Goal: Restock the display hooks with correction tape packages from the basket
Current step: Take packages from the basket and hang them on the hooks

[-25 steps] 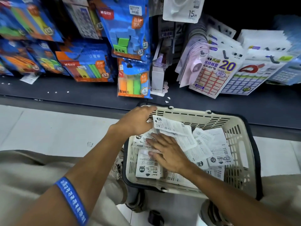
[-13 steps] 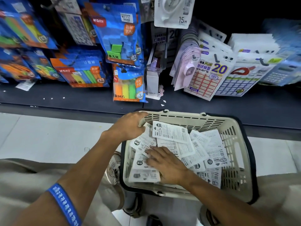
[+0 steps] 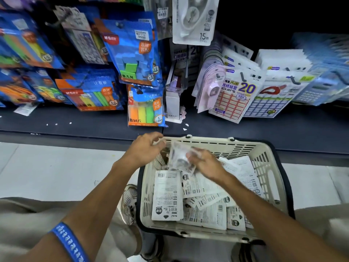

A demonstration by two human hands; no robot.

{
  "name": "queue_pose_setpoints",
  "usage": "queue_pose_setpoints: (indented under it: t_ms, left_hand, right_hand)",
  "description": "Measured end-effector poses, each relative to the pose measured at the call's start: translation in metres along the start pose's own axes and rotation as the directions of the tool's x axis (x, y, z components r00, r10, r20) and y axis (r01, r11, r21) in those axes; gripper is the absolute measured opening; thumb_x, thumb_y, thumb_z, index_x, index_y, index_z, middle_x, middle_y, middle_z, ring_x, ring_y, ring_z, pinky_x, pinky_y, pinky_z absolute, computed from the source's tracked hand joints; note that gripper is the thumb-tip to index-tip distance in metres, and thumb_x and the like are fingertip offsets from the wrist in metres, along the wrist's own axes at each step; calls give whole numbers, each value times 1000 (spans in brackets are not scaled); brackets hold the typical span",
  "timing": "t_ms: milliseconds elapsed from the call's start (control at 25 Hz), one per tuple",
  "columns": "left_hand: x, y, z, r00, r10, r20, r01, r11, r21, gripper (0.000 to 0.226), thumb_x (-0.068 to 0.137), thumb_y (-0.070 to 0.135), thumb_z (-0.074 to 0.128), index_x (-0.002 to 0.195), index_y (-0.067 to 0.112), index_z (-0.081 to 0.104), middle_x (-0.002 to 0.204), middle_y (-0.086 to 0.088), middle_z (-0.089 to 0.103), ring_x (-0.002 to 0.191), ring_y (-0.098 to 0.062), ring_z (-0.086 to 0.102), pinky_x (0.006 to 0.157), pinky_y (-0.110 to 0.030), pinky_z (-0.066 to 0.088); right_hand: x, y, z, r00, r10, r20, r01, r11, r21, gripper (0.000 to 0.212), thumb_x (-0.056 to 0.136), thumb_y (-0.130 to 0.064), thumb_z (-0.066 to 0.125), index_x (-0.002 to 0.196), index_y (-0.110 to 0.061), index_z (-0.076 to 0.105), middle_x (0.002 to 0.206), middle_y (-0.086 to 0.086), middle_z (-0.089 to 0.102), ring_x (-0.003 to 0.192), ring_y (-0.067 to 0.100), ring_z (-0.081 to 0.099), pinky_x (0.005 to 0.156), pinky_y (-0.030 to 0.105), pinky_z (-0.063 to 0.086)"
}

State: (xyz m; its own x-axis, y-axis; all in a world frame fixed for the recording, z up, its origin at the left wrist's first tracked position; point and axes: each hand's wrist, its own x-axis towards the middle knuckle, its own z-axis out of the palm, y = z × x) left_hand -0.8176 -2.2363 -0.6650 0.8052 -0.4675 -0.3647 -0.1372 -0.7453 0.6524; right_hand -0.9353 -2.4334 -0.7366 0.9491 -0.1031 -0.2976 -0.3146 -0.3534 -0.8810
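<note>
My right hand [image 3: 204, 163] pinching a blurred correction tape package [image 3: 179, 156] above the basket [image 3: 264, 167], my left hand [image 3: 146, 146] loose-fingered at its far-left rim, shelf edge just beyond

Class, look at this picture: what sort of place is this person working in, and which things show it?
Most likely a stationery shop aisle. Packaged goods hang on display hooks, such as a sticker pack and a correction tape package, and a shopping basket holds more packages.
</note>
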Motion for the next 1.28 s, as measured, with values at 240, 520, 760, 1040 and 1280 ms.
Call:
queue_pose_setpoints:
  t_ms: [240,520,760,1040,1280]
  left_hand:
    - [-10,18,-3,975,114,189,-12,882,-471,63,68,59,85,122,31,66,117,13,74,106,-5,70,95,-23,51]
    - [-16,30,3,911,137,389,88,857,-508,54,76,5,86,123,21,66,116,-2,77,107,-22,74,92,-35,59]
    - [-14,32,-1,981,52,185,73,789,-610,49,72,39,83,117,22,72,110,1,79,108,-25,73,103,-39,52]
    - [-13,42,12,987,38,159,82,726,-682,68,68,75,69,120,31,72,123,4,74,118,-19,67,112,-46,43]
    - [-10,42,3,985,152,86,-35,657,-753,61,53,30,99,109,23,78,111,-2,79,102,-19,76,81,-28,60]
  right_hand:
    - [1,-37,-86,982,190,20,-144,668,731,30,80,-22,67,107,-11,72,98,5,77,79,20,74,63,40,62]
    - [0,-51,-88,981,191,-30,-72,501,863,35,79,-21,65,112,-15,72,106,5,78,88,20,76,71,38,64]
    - [-4,-59,-103,971,220,-93,-10,428,904,28,83,-28,65,107,-18,72,99,3,77,87,21,73,85,38,56]
    - [6,-85,-33,898,348,-270,86,464,882,13,95,-14,66,104,-6,69,95,11,78,84,28,71,79,40,61]
    - [9,-91,-17,852,175,-493,246,697,673,49,88,-7,75,124,-25,48,97,-27,71,75,-1,71,62,18,55]
